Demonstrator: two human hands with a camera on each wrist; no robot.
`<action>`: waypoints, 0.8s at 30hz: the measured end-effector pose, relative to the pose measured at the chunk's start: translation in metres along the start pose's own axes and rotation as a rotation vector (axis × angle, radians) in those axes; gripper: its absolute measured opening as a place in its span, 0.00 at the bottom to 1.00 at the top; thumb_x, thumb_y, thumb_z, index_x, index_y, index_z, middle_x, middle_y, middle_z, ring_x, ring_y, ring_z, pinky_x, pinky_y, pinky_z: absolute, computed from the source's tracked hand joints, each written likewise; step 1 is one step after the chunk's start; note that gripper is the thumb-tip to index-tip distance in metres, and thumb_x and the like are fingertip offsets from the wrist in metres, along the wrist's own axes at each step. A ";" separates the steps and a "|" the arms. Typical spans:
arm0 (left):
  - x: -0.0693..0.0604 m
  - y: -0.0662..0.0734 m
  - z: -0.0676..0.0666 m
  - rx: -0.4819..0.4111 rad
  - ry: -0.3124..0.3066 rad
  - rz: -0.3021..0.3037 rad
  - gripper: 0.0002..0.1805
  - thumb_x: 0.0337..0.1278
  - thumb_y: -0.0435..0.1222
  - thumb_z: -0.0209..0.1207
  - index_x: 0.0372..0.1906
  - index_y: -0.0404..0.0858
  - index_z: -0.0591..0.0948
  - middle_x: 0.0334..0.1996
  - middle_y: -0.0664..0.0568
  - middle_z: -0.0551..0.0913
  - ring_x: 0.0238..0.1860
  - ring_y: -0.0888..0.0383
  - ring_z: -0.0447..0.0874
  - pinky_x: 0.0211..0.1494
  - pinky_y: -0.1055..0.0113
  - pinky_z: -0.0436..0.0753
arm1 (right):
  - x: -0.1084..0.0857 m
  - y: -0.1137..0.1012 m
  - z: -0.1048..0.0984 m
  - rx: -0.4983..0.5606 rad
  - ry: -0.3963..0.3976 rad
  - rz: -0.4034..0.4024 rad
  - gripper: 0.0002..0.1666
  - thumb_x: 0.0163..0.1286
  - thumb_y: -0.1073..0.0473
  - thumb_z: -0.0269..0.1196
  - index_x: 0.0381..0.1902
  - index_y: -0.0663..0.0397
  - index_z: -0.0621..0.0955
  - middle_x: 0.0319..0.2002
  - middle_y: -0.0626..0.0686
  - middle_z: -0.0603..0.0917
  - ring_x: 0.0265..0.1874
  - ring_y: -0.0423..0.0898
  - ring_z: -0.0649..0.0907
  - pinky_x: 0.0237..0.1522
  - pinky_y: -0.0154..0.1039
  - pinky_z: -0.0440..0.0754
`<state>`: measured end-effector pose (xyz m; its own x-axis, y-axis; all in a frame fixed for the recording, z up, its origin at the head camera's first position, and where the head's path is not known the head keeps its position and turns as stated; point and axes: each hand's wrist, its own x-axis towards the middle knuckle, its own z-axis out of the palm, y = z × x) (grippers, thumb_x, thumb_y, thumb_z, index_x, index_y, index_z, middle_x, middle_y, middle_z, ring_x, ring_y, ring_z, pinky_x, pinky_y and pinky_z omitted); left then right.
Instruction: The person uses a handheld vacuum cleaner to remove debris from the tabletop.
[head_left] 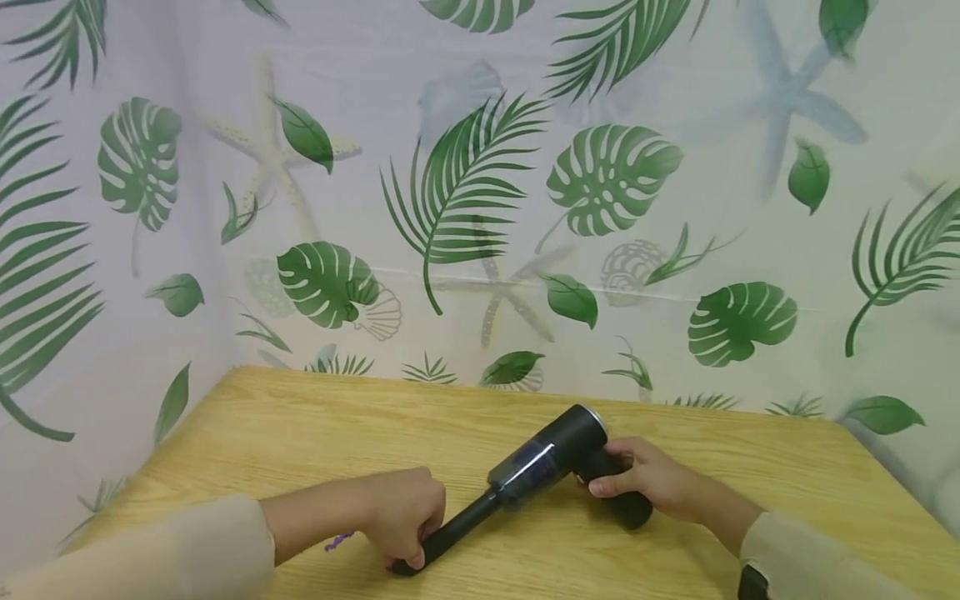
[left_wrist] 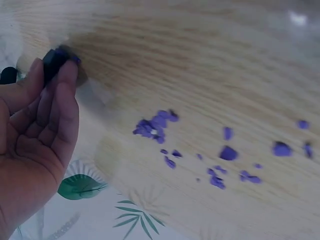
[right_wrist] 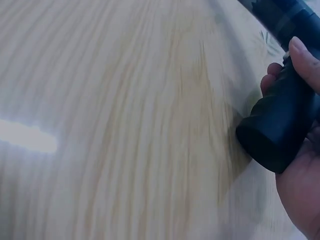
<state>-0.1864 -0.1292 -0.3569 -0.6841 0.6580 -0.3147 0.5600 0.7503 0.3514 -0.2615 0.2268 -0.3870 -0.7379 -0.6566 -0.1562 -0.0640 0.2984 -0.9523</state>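
Observation:
A black handheld vacuum cleaner [head_left: 528,467] with a clear dust cup and a long narrow nozzle slants over the wooden table. My right hand [head_left: 660,479] grips its ribbed handle [right_wrist: 280,120], thumb on one side and fingers around the other. Near the nozzle's tip, my left hand [head_left: 405,508] pinches the black tube between thumb and fingers. Bits of purple stuff cling by the nozzle end [left_wrist: 56,62] in the left wrist view. Scattered purple scraps [left_wrist: 229,152] lie on the table beside that hand, mostly hidden behind the left arm in the head view.
The light wooden table [head_left: 315,433] ends at the back against a white cloth [head_left: 480,350] printed with green leaves and starfish. More of this cloth hangs along the left side. A black band [head_left: 752,583] shows at the right sleeve.

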 end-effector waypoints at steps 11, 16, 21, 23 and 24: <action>0.032 0.005 -0.009 0.114 0.025 -0.006 0.14 0.52 0.36 0.72 0.18 0.43 0.79 0.17 0.61 0.76 0.18 0.67 0.70 0.23 0.76 0.72 | -0.023 0.014 -0.025 0.027 0.021 -0.012 0.16 0.72 0.64 0.61 0.55 0.65 0.80 0.45 0.47 0.87 0.44 0.40 0.82 0.48 0.35 0.80; 0.028 -0.006 -0.016 0.116 -0.017 -0.063 0.11 0.56 0.38 0.69 0.23 0.44 0.81 0.20 0.60 0.77 0.21 0.65 0.72 0.27 0.72 0.74 | -0.014 0.009 -0.014 -0.008 0.081 -0.013 0.19 0.70 0.61 0.64 0.55 0.67 0.80 0.45 0.48 0.86 0.43 0.42 0.81 0.47 0.36 0.79; 0.015 -0.022 -0.023 0.139 -0.107 -0.166 0.08 0.62 0.40 0.66 0.29 0.45 0.80 0.21 0.58 0.80 0.21 0.65 0.77 0.36 0.70 0.78 | 0.004 0.001 0.008 -0.036 0.142 -0.044 0.24 0.68 0.59 0.67 0.55 0.73 0.78 0.43 0.49 0.86 0.41 0.43 0.81 0.46 0.38 0.80; 0.010 -0.028 -0.024 0.136 -0.139 -0.190 0.07 0.65 0.40 0.63 0.33 0.44 0.79 0.23 0.58 0.80 0.22 0.64 0.79 0.38 0.70 0.79 | 0.010 -0.002 0.016 -0.033 0.158 -0.044 0.27 0.67 0.59 0.68 0.56 0.74 0.77 0.44 0.51 0.86 0.41 0.43 0.82 0.46 0.39 0.79; 0.007 -0.031 -0.024 0.125 -0.150 -0.197 0.06 0.67 0.40 0.62 0.34 0.44 0.78 0.23 0.57 0.80 0.22 0.64 0.79 0.38 0.70 0.80 | 0.012 -0.003 0.019 -0.025 0.166 -0.040 0.28 0.67 0.58 0.68 0.57 0.75 0.76 0.45 0.52 0.86 0.42 0.44 0.81 0.47 0.39 0.79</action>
<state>-0.2198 -0.1490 -0.3485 -0.7138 0.4936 -0.4968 0.4824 0.8608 0.1621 -0.2571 0.2051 -0.3907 -0.8351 -0.5455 -0.0712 -0.1104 0.2930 -0.9497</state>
